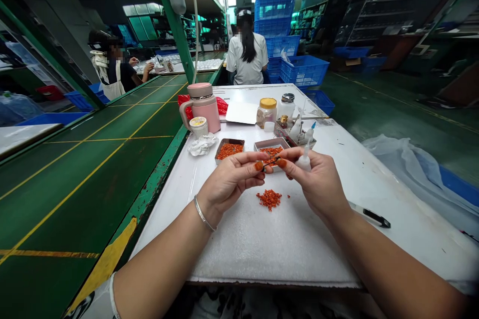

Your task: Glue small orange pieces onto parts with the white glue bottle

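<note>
My left hand (239,172), with a silver bangle at the wrist, is closed in a pinch on one end of a small thin dark piece (270,162). My right hand (318,179) meets it from the other side, thumb and forefinger closed near the piece's other end. A small white squeeze bottle (304,162) with a thin nozzle is tucked between that thumb and forefinger. Below the fingertips lies a loose heap of orange chips (270,199) on the white tabletop. Just behind my hands sit two shallow boxes of orange chips, a left box (216,161) and a right box (256,145), the latter partly hidden.
Farther back stand a pink thermos mug (209,112), a small tub (198,127), crumpled tissue (202,144), a yellow-lidded jar (266,112) and a tray of bottles (294,132). A black-and-white pen-like tool (374,217) lies right. A green conveyor (93,159) runs left. Two people work beyond.
</note>
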`<state>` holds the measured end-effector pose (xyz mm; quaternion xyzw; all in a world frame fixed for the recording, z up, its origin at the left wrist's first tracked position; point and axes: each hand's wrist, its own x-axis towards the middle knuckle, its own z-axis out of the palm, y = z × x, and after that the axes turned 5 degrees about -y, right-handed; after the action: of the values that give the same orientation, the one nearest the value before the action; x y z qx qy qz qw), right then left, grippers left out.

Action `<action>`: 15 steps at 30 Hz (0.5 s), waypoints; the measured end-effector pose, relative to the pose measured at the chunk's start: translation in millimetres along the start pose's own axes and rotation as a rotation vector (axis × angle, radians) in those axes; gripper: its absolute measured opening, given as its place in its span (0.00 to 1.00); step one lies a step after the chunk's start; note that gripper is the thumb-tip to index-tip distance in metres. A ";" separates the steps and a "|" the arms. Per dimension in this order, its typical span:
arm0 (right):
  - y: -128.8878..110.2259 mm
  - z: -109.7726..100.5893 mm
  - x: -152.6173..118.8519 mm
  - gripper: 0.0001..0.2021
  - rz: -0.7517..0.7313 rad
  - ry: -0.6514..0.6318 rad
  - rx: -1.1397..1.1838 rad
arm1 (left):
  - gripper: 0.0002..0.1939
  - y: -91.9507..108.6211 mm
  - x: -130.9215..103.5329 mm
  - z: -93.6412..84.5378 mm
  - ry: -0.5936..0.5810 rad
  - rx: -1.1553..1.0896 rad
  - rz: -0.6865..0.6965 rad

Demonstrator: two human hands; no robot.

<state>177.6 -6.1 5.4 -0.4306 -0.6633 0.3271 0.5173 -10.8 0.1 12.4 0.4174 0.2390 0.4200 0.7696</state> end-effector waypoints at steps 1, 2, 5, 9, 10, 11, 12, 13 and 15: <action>-0.3 0.1 0.1 0.07 0.000 0.003 0.012 | 0.13 -0.9 -0.2 0.2 -0.011 0.024 -0.021; -0.7 0.1 0.1 0.07 -0.003 0.004 0.024 | 0.15 -2.0 -0.5 0.6 -0.024 0.052 -0.045; -2.2 -0.2 -0.4 0.06 -0.022 -0.010 0.046 | 0.19 -5.6 -1.2 2.5 -0.044 0.124 -0.098; -4.0 0.2 -1.4 0.06 -0.039 -0.074 0.062 | 0.13 -8.7 -1.2 3.9 -0.056 0.224 -0.079; -4.2 0.5 -1.4 0.06 -0.041 -0.092 0.064 | 0.12 -8.9 -1.1 3.9 -0.055 0.249 -0.068; -4.3 0.8 -1.4 0.06 -0.044 -0.107 0.063 | 0.11 -9.0 -0.9 3.8 -0.046 0.270 -0.054; -4.3 1.2 -1.3 0.06 -0.048 -0.117 0.061 | 0.10 -8.9 -0.8 3.7 -0.031 0.285 -0.041; -4.3 1.5 -1.1 0.06 -0.050 -0.118 0.059 | 0.10 -8.6 -0.6 3.6 -0.014 0.294 -0.029; -4.1 1.9 -0.4 0.07 -0.048 -0.100 0.063 | 0.09 -7.8 -0.4 3.7 0.024 0.300 -0.007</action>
<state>174.8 -8.2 8.4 -0.3812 -0.6880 0.3563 0.5044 -4.9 -4.2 7.8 0.5218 0.3098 0.3821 0.6970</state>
